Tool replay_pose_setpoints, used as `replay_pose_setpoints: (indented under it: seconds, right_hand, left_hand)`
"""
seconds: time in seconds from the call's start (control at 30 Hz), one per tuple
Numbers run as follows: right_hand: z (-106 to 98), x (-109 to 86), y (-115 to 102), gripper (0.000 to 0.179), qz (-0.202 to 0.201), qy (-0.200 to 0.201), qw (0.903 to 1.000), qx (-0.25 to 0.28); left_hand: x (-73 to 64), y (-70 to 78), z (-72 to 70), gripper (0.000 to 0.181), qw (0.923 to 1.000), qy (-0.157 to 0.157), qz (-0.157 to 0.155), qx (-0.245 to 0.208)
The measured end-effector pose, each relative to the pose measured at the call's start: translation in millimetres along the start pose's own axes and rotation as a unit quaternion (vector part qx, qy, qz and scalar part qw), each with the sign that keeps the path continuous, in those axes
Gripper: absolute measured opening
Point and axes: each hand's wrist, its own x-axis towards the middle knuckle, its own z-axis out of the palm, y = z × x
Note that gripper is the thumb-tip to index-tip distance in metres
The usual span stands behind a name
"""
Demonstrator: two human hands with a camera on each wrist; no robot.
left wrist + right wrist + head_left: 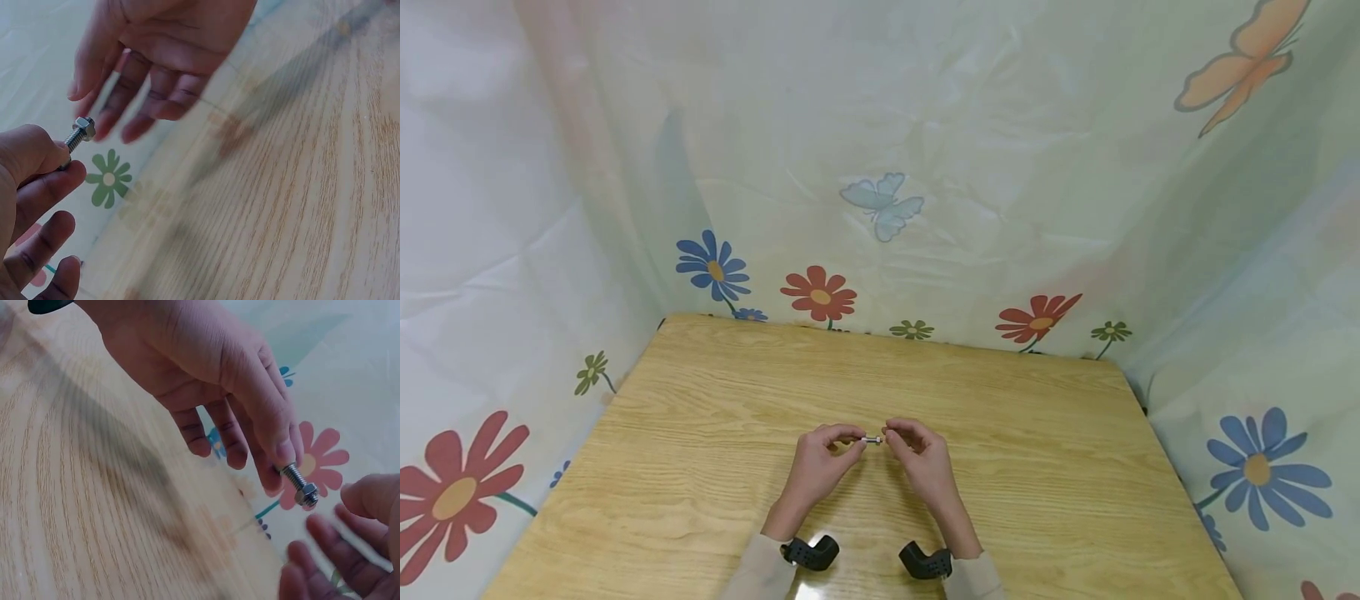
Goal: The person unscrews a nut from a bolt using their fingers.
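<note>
My left hand (817, 465) pinches a metal bolt (870, 440) between thumb and fingertips, above the wooden table. The bolt's threaded shank (292, 475) sticks out from the fingers, and a hex nut (307, 495) sits on it near the free end. The end between the left fingertips is hidden. Just beyond the nut, my right hand (925, 462) is held with thumb and fingers parted, a small gap from the bolt. In the left wrist view the right hand's fingers (167, 100) hang loosely curved around nothing.
Beneath both hands lies the wood-grain table (1037, 467). A pale curtain (760, 167) with printed flowers and butterflies stands behind it and at both sides. Each wrist carries a black camera mount, one on the left (811, 553) and one on the right (924, 561).
</note>
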Motion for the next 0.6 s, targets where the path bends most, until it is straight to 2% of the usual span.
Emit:
replay_pose_setpoints:
  seconds: [0.2,0.6]
  right_hand:
    - [0.7,-0.8,-0.9,0.027,0.055,0.012,0.9981,-0.025]
    - [1.8,0.0,-1.4,0.013,0.042,0.005,0.9991,-0.006]
  left_hand:
    - [1.1,2.5,0.0,0.011,1.0000,0.000,-0.005,-0.002]
    - [2.3,1.6,2.0,0.011,0.9999,0.004,0.011,0.004]
